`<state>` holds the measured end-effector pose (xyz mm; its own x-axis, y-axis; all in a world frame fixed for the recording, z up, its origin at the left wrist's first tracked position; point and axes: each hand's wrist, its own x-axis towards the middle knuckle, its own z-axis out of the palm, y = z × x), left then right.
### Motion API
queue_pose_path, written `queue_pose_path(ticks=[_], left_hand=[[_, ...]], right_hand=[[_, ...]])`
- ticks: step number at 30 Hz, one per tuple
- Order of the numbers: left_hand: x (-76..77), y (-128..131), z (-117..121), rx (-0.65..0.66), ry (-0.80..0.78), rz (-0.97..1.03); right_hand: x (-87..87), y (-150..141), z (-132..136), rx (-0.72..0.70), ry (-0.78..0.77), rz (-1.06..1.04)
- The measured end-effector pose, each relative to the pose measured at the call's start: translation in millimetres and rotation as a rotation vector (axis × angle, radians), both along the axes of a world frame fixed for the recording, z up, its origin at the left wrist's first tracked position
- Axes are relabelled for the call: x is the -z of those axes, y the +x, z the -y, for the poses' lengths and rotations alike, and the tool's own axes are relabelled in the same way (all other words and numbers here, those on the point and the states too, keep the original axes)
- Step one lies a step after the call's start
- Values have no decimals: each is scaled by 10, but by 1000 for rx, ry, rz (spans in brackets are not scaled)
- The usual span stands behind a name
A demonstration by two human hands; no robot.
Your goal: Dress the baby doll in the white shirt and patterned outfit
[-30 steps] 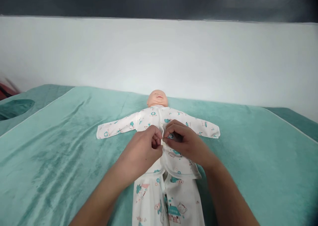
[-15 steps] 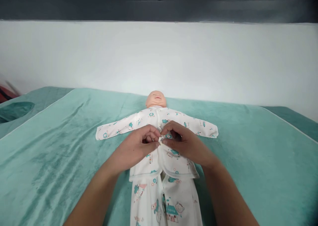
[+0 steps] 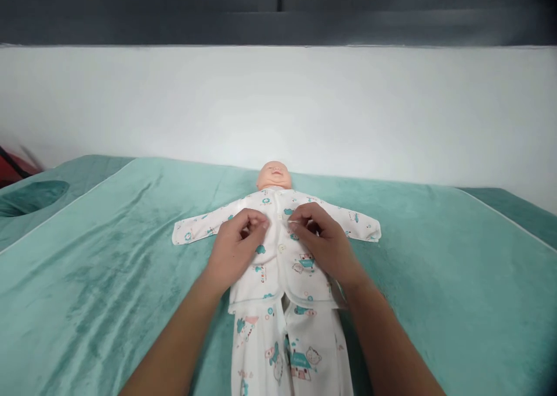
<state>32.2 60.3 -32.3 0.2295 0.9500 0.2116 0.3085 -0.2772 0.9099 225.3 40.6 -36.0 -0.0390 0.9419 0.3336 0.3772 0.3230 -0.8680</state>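
Note:
A baby doll (image 3: 274,176) lies on its back in a long-sleeved white baby jacket (image 3: 270,277) with teal and pink prints. Its front edges meet along the middle, with a small round fastener (image 3: 282,248) showing on the placket. My left hand (image 3: 239,242) is over the left of the chest, thumb and forefinger pinched together; whatever is between them is hidden. Across the placket, my right hand (image 3: 324,236) pinches a bit of white jacket cloth between thumb and forefinger. Below the hem are matching printed trousers (image 3: 261,355), partly parted at the middle.
A teal plush cover (image 3: 108,268) spreads under the doll, wrinkled on the left. Behind it rises a white wall (image 3: 278,105) below a dark window frame (image 3: 130,18). A round teal hollow (image 3: 32,197) and something red (image 3: 15,169) are at the far left.
Both hands have moved up the jacket front and apart, the left one leftward. The fastener they were pinching together lies uncovered on the placket. The view has tilted slightly upward.

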Motion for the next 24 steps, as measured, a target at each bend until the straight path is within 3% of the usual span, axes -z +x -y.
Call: queue_pose_path(ticks=[3, 6, 9, 14, 17, 19, 24], left_hand=[[132, 2, -63, -49, 278, -59], [251, 0, -29, -47, 406, -98], [359, -29, 164, -48, 371, -96], [525, -178, 725, 22, 126, -165], [614, -290, 1014, 35, 73, -170], [672, -342, 1127, -25, 93, -126], [744, -332, 1185, -213, 112, -52]], right_hand=[[113, -32, -33, 93, 166, 4], [228, -79, 36, 82, 154, -1], [335, -116, 278, 70, 2, -22], [482, -49, 932, 52, -260, 26], [569, 51, 1253, 63, -231, 210], [623, 111, 1374, 133, -199, 324], [638, 151, 1409, 285, -91, 451]])
